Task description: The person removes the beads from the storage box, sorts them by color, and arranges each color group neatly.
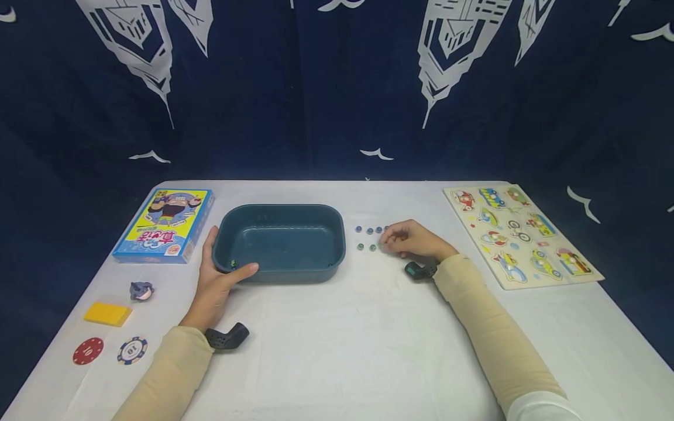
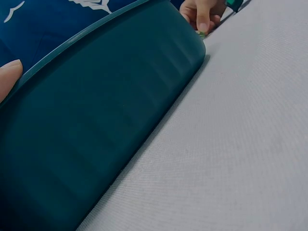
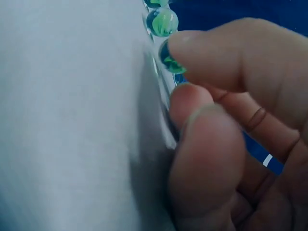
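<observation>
My left hand point(image 1: 218, 283) grips the near left corner of a dark teal plastic tub point(image 1: 289, 245), thumb over the rim and fingers along the outer side. Inside the tub, a green marble point(image 1: 233, 264) lies in the left corner. To the right of the tub, several glass marbles point(image 1: 360, 247) sit in two short rows on the white cloth. My right hand point(image 1: 413, 240) is at the right end of these rows. In the right wrist view its index fingertip overlaps a green-swirled marble point(image 3: 168, 60), while the thumb stays apart below.
A blue and yellow box point(image 1: 163, 225) lies at the back left. Before it are a small shark figure point(image 1: 141, 290), a yellow block point(image 1: 107, 314), a red chip point(image 1: 88, 351) and a white-and-blue chip point(image 1: 132, 350). A wooden picture puzzle board point(image 1: 505, 234) lies right.
</observation>
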Demonstrator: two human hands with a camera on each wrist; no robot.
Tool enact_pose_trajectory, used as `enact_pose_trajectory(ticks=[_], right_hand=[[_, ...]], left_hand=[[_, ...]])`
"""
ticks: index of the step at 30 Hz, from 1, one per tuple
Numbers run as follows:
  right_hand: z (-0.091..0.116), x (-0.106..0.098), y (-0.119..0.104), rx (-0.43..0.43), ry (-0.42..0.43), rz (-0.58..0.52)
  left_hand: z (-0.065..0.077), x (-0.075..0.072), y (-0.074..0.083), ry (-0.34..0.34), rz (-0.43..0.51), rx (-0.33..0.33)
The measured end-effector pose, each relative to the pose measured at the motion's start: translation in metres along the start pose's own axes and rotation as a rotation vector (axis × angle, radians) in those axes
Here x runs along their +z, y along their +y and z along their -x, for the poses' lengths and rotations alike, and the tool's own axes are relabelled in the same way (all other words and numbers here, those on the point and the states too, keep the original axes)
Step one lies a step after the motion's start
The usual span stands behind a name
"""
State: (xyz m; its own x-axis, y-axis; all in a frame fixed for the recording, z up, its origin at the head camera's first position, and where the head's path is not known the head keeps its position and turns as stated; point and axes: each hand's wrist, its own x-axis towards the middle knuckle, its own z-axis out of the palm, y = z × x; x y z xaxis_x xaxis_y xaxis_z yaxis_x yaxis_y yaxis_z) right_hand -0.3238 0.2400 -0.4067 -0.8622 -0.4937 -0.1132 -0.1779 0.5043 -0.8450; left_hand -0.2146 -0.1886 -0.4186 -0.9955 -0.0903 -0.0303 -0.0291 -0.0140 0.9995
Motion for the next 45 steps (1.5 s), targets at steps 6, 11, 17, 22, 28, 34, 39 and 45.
enact_pose_trajectory(ticks=[6, 11, 17, 22, 28, 34, 39, 45], right_hand=[[-0.002, 0.002, 0.0, 0.013, 0.001, 0.016], [-0.001, 0.002, 0.0, 0.016, -0.008, 0.008], [-0.001, 0.001, 0.002, 0.013, -0.001, 0.015], [0.001, 0.0, -0.006, 0.006, 0.024, 0.015], [-0.001, 0.001, -0.036, -0.083, 0.016, -0.046], [-0.013, 0.023, -0.084, -0.244, -0.046, -0.11], [-0.03, 0.053, -0.115, -0.344, -0.136, -0.112], [-0.052, 0.087, -0.131, -0.359, -0.267, -0.103]], left_hand=[[0.0, -0.001, 0.001, -0.005, 0.006, 0.015], [0.0, -0.001, 0.001, -0.008, 0.029, 0.008], [0.0, 0.0, 0.002, -0.013, 0.041, -0.005], [-0.001, 0.001, 0.002, -0.01, 0.036, -0.014], [-0.001, 0.001, 0.001, -0.005, 0.035, -0.013], [0.0, -0.001, 0.001, -0.002, 0.023, 0.001], [0.0, -0.001, 0.002, -0.001, 0.037, 0.001], [-0.001, -0.001, 0.002, -0.013, 0.044, -0.006]])
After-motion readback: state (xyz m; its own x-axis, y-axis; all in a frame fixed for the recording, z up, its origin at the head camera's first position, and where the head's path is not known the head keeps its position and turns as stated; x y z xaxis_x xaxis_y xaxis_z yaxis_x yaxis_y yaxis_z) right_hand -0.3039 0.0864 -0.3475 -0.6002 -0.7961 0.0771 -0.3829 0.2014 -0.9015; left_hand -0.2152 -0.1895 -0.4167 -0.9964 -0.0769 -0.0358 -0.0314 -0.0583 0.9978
